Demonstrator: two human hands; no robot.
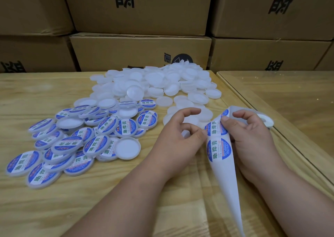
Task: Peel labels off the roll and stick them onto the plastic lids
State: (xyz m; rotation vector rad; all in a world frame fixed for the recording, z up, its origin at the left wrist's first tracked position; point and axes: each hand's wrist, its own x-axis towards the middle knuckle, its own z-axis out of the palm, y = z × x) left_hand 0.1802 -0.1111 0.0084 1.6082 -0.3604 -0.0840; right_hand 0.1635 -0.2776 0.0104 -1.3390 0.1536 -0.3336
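White backing strip (224, 168) is gripped upright by the right hand (253, 139), thumb pressed on a label, apparently to bend the paper so that the round blue label (216, 128) lifts at its edge. Reaching in, the left hand (179, 137) pinches thumb and forefinger at that label's left rim to peel it. Bare plastic lids (191, 117) lie just behind the hands within easy reach, labelled lids (75, 142) heaped well to the left on the wooden table (108, 209).
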